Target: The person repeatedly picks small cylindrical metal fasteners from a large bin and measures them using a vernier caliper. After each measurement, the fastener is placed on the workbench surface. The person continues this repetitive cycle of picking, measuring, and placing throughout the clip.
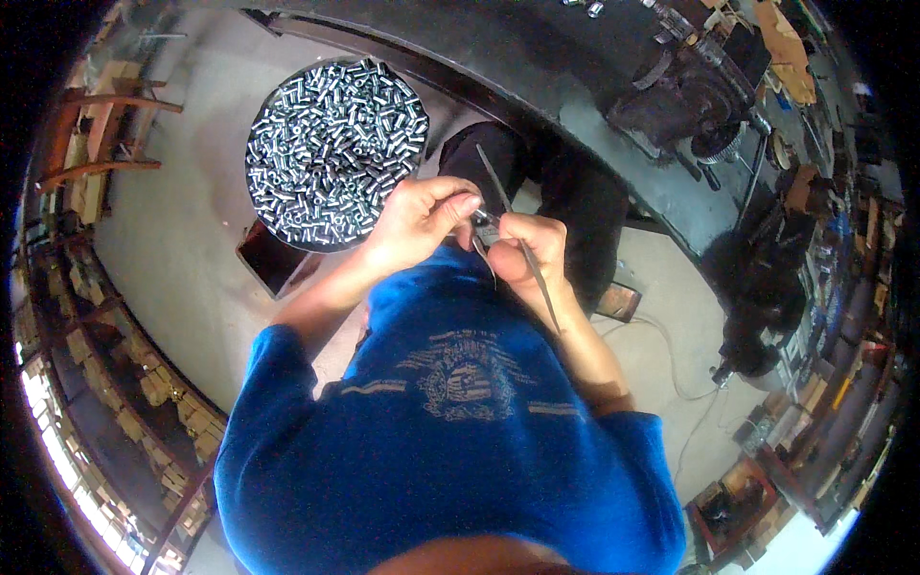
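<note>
My left hand is closed in a pinch, its thumb and fingertips at a small shiny metal piece above my lap. The piece is partly hidden by fingers. Close beside it, my right hand is closed around a long, thin, dark tool that looks like a file. One end of the tool points up past my knees, the other back along my right forearm. Left of my hands stands a round container filled with short, shiny metal tubes. A thin pointed end shows between my hands, its kind unclear.
A dark workbench runs diagonally ahead, carrying dark machinery at the far right. A dark open box stands under the container. Wooden racks line the left. A cable crosses the floor to my right.
</note>
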Tool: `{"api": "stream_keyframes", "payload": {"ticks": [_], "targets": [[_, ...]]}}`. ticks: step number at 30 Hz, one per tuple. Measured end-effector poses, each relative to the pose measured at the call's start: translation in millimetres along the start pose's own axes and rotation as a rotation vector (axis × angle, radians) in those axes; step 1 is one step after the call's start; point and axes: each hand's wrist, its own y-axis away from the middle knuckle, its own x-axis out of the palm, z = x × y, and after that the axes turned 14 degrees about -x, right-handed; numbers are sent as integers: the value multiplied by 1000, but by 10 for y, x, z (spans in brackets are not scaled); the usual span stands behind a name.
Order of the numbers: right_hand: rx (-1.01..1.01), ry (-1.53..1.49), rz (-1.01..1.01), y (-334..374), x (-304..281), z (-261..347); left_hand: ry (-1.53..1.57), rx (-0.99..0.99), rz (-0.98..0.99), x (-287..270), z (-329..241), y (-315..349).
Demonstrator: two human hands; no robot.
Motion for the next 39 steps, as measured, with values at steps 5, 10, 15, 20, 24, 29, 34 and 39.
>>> {"api": "stream_keyframes", "payload": {"ticks": [5,10,15,20,24,29,34,39], "targets": [[246,-266,-324,298,-130,-118,274,23,-459,-391,118,-49],[135,343,22,437,-226,-338,-191,-134,-359,-649,911,85],[296,504,158,325,-26,-542,-461,-245,-400,-287,1517,79],[93,179,-324,474,141,-738,-660,-187,-561,-278,1420,-28],[458,-129,-273,542,-23,-441,-237,-382,-255,-201,1358,23],[408,-344,-329,674,46,-134,-306,-301,-207,146,937,103],[450,-413,-227,710,-24,-101,-292,-100,-296,310,861,31],[389,-492,-194,746,-41,-72,-332,-312,-175,363,1070,154]]}}
